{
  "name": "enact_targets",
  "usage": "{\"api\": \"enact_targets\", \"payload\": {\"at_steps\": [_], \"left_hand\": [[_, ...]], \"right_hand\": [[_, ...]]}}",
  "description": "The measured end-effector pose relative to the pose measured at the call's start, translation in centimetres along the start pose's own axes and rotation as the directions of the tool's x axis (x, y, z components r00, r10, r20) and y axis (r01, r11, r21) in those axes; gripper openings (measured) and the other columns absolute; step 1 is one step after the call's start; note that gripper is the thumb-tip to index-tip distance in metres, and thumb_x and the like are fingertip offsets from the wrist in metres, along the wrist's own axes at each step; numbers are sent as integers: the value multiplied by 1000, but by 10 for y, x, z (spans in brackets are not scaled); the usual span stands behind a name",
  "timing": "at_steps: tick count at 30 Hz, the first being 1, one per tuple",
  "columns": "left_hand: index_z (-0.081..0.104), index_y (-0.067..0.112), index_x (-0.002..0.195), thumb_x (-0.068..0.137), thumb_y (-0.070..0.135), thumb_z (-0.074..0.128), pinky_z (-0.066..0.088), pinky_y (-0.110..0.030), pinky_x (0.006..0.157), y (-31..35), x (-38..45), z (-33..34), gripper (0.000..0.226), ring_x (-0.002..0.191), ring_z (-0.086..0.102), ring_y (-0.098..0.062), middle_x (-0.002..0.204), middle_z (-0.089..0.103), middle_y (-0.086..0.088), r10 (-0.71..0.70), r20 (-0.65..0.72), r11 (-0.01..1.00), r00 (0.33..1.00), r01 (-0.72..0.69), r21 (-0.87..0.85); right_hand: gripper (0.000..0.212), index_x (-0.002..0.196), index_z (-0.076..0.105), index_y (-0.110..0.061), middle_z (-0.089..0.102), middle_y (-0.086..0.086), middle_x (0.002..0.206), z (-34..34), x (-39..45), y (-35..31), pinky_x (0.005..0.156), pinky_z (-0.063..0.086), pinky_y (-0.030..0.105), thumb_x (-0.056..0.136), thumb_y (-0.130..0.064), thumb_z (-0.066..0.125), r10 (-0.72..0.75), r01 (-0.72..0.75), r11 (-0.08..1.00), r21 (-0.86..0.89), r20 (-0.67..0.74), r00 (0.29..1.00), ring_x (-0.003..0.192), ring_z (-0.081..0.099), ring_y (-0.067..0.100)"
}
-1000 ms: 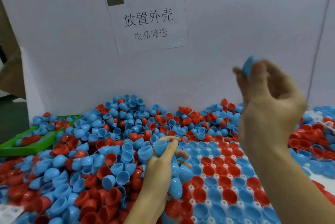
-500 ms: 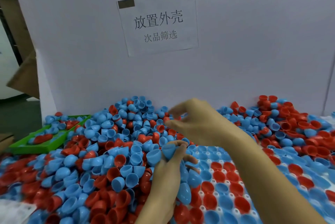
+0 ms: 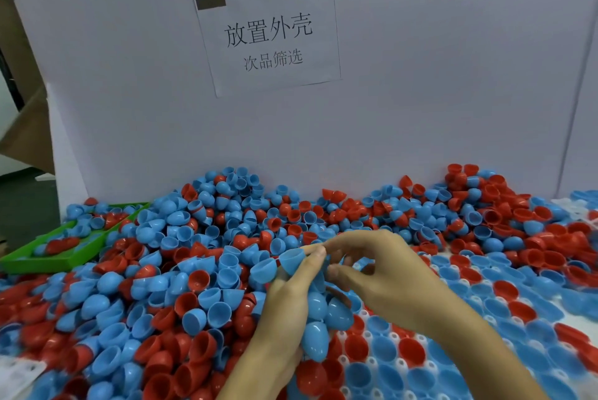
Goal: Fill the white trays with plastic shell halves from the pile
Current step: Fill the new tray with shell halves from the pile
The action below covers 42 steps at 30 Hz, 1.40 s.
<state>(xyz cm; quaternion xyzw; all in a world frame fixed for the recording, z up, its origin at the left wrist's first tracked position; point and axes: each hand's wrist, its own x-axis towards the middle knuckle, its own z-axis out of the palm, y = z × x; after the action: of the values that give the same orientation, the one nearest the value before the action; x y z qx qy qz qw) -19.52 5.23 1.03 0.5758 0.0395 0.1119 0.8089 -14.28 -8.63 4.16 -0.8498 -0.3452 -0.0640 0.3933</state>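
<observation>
A: White board (image 3: pixel 420 92) behind the bench, paper sign (image 3: pixel 268 33) taped on it w/ printed characters. Green bin (image 3: pixel 48 259) far left, part-full. That's my backdrop.

B: How far along are we?

A: Tray (image 3: pixel 401 364) front right looks mostly filled, red and blue halves seated open side up, a few white gaps showing betw. cups. Another bit of white tray at the far right edge, can't tell its fill. Pile (image 3: pixel 194 254) is huge, spread over most of the bench, so I'd say plenty left.

B: Hands?

A: My left hand (image 3: pixel 284 302) is clutching a stack of blue shells (image 3: pixel 318 318), fingers wrapped round them, one cup up at the thumb tip. My right hand (image 3: pixel 372 273) is right against it, fingertips curled in at the top of the stack. Pinching one or just touching? Can't tell, it's blurry there.

B: Next?

A: Prob. peel one off and seat it in a gap.
</observation>
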Motion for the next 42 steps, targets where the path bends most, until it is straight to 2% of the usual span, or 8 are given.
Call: {"api": "enact_targets", "payload": {"at_steps": [4,12,15,20,26,33,38,42], "left_hand": [[77,14,102,86,33,65,59,-31,64,-1,-1,0,28,85,75,-27,100,76,-17,-54,48,996,997,57,-69],[68,2,106,80,35,63,50,-24,43,2,-5,1,42,54,67,-17,74,70,-11,-97,157,991,983,111,-80],[72,2,107,81,36,62,51,-24,46,2,-3,0,44,59,69,-17,80,72,-14,-63,136,995,989,73,-69],[77,15,87,80,34,66,54,-26,52,-2,-1,-2,23,70,72,-19,86,75,-13,-22,95,999,995,24,-22],[76,17,86,83,32,68,57,-37,67,-7,1,3,17,79,71,-25,88,73,-15,-3,83,1000,997,1,28],[75,23,80,95,16,63,52,-35,59,-5,1,1,21,65,64,-25,81,68,-14,-47,51,997,998,43,66],[74,19,82,94,19,66,58,-39,65,-7,2,3,14,70,70,-24,80,72,-12,-40,-6,998,999,40,48],[74,22,78,94,25,66,51,-27,46,-5,1,1,18,58,68,-20,73,71,-12,-85,-24,996,996,85,24]], "right_hand": [[32,111,67,-45,61,-24,96,7,-9,12,71,51,12,84,-31,76,12,-12,1000,10,-40,999,88,62,-2],[15,100,75,-36,71,-18,89,12,-7,15,69,56,21,86,-31,74,30,-16,990,138,-100,995,83,68,3],[9,93,76,-30,74,-12,84,11,-7,12,70,59,26,85,-34,73,34,4,969,247,-146,989,78,70,8],[9,94,74,-30,74,-8,83,15,-17,15,72,60,33,89,-22,73,54,-13,963,268,-146,988,78,70,13],[11,88,76,-21,75,-6,76,16,-28,17,69,60,28,89,-11,72,106,3,940,341,-301,948,71,72,14],[24,97,59,-24,71,6,64,23,-37,18,60,60,34,90,-3,66,306,-117,871,477,-342,888,58,71,16],[28,94,54,-32,66,0,66,25,-38,18,54,55,25,87,-12,72,273,-134,920,367,-360,892,55,63,12],[35,102,62,-38,61,-22,94,20,-41,18,69,50,12,81,-16,79,-24,13,999,-31,-366,930,87,60,-1]]}}
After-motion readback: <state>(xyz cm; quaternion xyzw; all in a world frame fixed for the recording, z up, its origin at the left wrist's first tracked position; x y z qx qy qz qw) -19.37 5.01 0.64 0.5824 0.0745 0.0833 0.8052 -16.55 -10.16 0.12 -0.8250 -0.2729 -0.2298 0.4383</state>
